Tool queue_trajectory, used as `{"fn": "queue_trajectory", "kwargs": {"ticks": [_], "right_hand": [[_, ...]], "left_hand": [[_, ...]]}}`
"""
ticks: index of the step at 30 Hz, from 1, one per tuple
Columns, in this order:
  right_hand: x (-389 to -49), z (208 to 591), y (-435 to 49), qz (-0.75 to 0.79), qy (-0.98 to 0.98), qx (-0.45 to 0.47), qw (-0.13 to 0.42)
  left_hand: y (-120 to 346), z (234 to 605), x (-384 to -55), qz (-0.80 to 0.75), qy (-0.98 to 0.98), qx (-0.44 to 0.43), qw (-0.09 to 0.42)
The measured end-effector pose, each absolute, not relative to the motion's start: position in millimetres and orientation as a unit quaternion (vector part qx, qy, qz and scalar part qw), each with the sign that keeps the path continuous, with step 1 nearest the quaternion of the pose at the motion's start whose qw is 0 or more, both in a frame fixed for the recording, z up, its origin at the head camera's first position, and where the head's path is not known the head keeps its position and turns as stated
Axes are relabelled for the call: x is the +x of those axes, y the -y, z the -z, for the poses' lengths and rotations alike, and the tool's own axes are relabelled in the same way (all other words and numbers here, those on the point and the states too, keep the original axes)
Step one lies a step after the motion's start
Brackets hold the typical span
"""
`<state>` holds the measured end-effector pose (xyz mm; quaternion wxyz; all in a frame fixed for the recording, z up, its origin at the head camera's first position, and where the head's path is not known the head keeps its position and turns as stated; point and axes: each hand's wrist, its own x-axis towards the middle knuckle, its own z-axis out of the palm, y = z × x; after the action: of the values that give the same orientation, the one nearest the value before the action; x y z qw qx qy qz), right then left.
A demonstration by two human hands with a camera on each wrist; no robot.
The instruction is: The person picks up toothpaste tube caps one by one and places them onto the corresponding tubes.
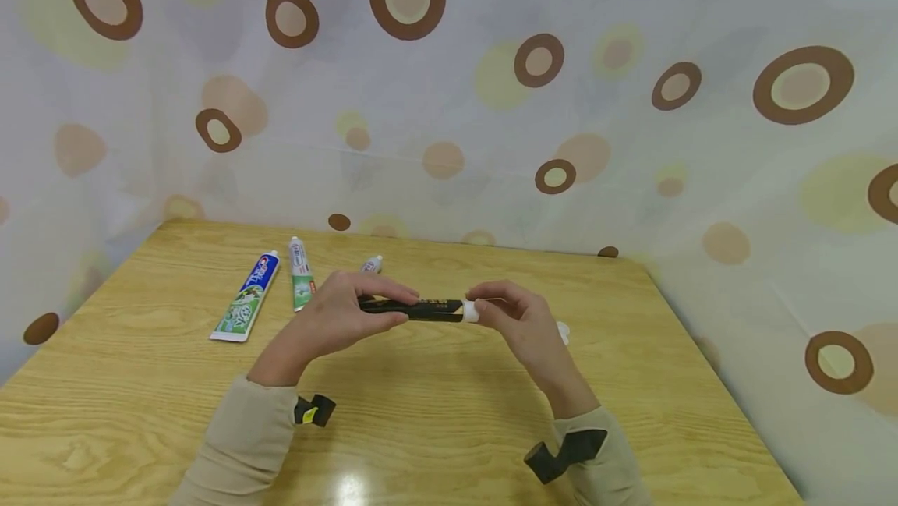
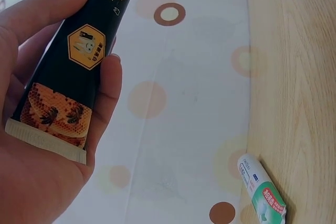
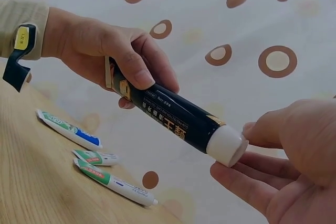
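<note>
A black toothpaste tube (image 1: 435, 309) with gold lettering is held level above the table, its white cap (image 3: 227, 145) pointing right. My left hand (image 1: 344, 307) grips the tube's body near its flat crimped end, thumb on one side and fingers on the other. On the cap, the thumb and fingertips of my right hand (image 1: 515, 323) pinch from both sides. The cap sits on the tube's end. In the left wrist view, the label's honeycomb picture (image 2: 58, 113) shows next to the palm.
On the wooden table (image 1: 421, 428), a blue and green toothpaste tube (image 1: 245, 299) lies at the left. Beside it are a white and green tube (image 1: 302, 272) and another tube (image 1: 372, 263), partly behind the left hand. A small white object (image 1: 563, 332) peeks out beyond the right hand.
</note>
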<state>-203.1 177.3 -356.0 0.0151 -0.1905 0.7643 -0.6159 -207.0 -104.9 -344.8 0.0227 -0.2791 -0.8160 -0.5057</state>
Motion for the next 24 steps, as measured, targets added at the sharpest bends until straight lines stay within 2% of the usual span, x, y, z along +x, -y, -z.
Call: {"fn": "queue_trajectory", "kwargs": {"ticks": [10,19,24], "right_hand": [[-202.7,353.2,-177.1,0.633,-0.745,-0.203,0.053],[-202.3,355.3,-175.8,0.610,-0.771,-0.181,0.016],[-200.9,353.1,-176.4,0.596,-0.778,-0.198,0.019]], "left_hand": [[105.7,344.0,-206.7,0.509,0.812,-0.286,0.030],[102.2,346.3,-206.1,0.507,0.805,-0.307,0.034],[103.0,345.4,-206.0,0.506,0.808,-0.301,0.033]]}}
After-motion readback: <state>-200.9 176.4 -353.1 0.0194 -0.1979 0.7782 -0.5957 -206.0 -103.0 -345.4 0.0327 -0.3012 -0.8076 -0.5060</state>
